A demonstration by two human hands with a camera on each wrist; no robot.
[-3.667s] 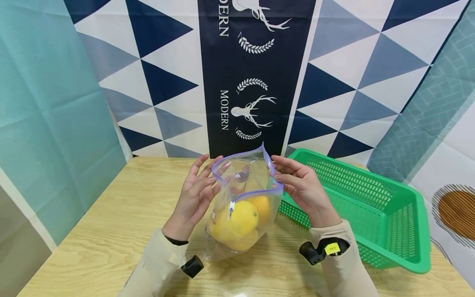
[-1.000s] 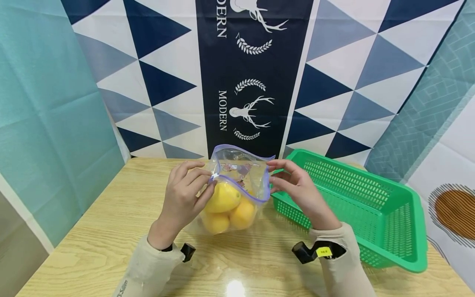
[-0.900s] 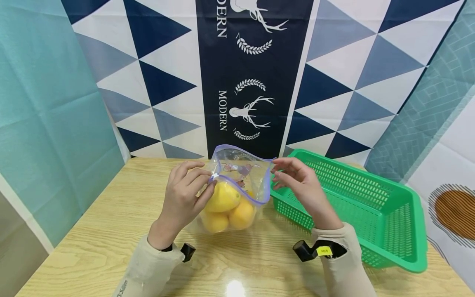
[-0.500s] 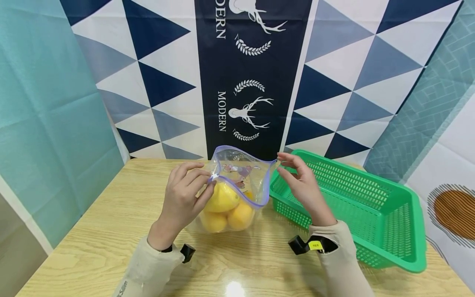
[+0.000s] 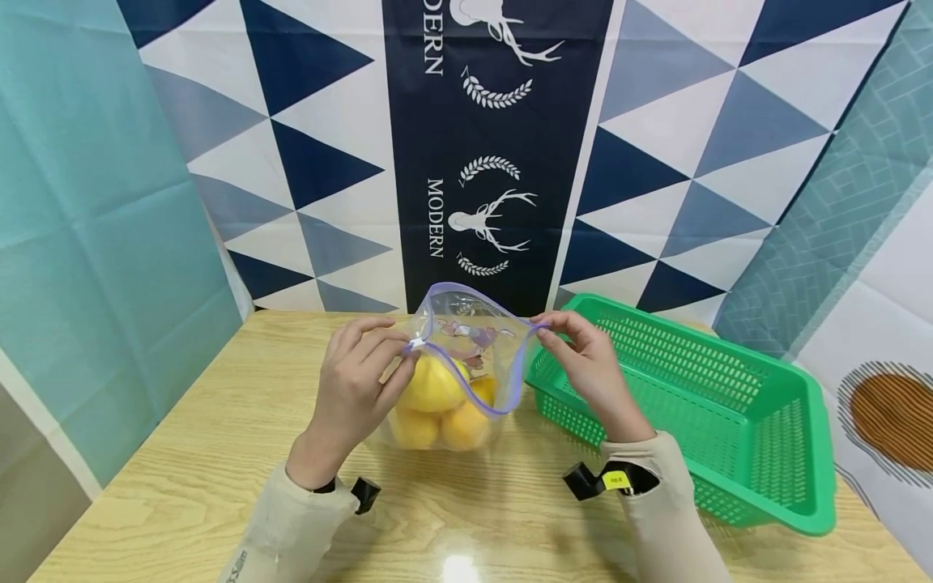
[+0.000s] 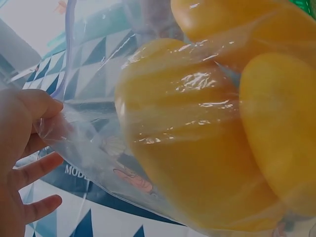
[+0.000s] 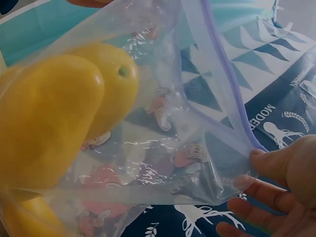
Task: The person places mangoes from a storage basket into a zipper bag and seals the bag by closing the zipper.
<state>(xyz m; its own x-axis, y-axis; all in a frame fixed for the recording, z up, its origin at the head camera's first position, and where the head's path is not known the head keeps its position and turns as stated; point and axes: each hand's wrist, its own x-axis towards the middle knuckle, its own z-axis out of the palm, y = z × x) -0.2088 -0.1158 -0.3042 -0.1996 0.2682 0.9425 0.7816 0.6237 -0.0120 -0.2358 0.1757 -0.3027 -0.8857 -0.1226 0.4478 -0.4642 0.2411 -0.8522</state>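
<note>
A clear zip bag (image 5: 503,356) with a purple rim and printed cartoon figures stands between my hands, its mouth gaping. Several yellow fruits (image 5: 430,385), lemon- or mango-like, lie inside it; the right wrist view shows one yellow fruit (image 7: 44,123) close up. My left hand (image 5: 357,380) pinches the bag's left corner by the white slider (image 5: 416,344). In the left wrist view, that hand's (image 6: 24,148) thumb and forefinger grip the film while other fingers stick out. My right hand (image 5: 583,356) pinches the right corner of the rim, also seen between thumb and fingers (image 7: 276,168) in the right wrist view.
A green perforated plastic basket (image 5: 729,421) stands to the right, close behind my right hand. The wooden table (image 5: 219,453) extends in front and to the left. A patterned cloth backdrop (image 5: 321,162) hangs behind the table.
Half a second ago my right hand was spread just off the bag's right corner; now it pinches that corner. Earlier the bag stood more upright; my left hand has since moved to the slider corner.
</note>
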